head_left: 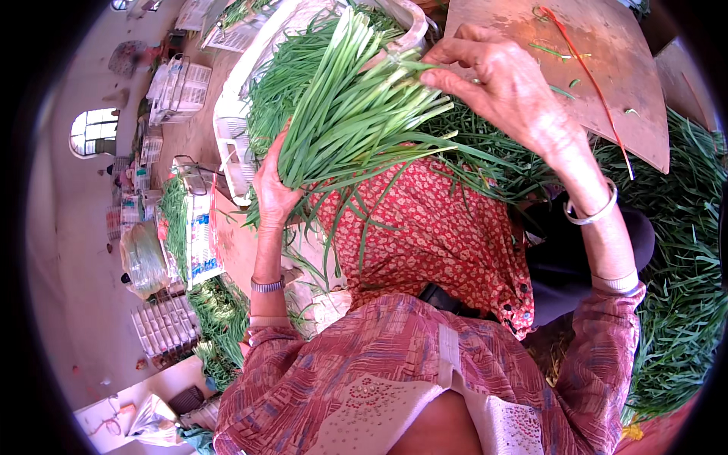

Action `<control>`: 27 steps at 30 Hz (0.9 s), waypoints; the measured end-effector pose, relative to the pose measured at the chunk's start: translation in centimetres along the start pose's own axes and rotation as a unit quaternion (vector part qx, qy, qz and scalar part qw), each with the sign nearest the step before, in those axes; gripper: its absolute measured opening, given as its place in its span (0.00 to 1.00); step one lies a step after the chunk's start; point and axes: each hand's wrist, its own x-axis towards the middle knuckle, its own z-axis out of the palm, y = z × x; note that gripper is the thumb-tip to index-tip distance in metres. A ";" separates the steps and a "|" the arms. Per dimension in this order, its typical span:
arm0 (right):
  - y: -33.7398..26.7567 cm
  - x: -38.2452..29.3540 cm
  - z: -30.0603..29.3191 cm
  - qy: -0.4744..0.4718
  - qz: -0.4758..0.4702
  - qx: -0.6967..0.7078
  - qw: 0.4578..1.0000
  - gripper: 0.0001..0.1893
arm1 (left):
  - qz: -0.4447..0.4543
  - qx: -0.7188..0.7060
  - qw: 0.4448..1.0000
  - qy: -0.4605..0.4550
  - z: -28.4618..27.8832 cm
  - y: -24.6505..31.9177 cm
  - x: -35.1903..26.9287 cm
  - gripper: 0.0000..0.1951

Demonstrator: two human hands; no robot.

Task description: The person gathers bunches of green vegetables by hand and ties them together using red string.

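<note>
A loose bunch of green leafy stalks, probably garlic chives [364, 125], lies across my left hand [277, 185], whose fingers wrap its leafy end. The pale stem ends point up and to the right. My right hand [489, 79] pinches a green blade at those stem ends between thumb and forefinger. Below the bunch, loose leaves hang over the red flowered cloth [421, 227] on my lap. Behind the bunch stands a white plastic crate [227, 114] lined with pale sheeting and holding more of the greens.
A wooden board [620, 74] at the upper right bears a red tie [591, 79] and leaf scraps. A large heap of greens [682, 273] fills the right side. More crates [190, 85], a plastic bag [145, 259] and piles of greens [219, 313] stand at the left.
</note>
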 end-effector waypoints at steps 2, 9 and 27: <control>-0.4 0.0 1.5 0.013 0.011 -0.002 1.000 0.21 | 0.025 0.034 0.999 0.019 0.0 0.1 -0.1 0.44; 0.3 0.2 5.9 0.009 0.098 0.090 0.991 0.26 | 0.048 0.044 0.997 0.044 0.6 1.5 0.0 0.44; 6.3 -5.8 -6.6 -0.069 0.250 0.548 0.795 0.21 | -0.070 -0.023 0.997 0.029 -0.1 0.0 -0.4 0.40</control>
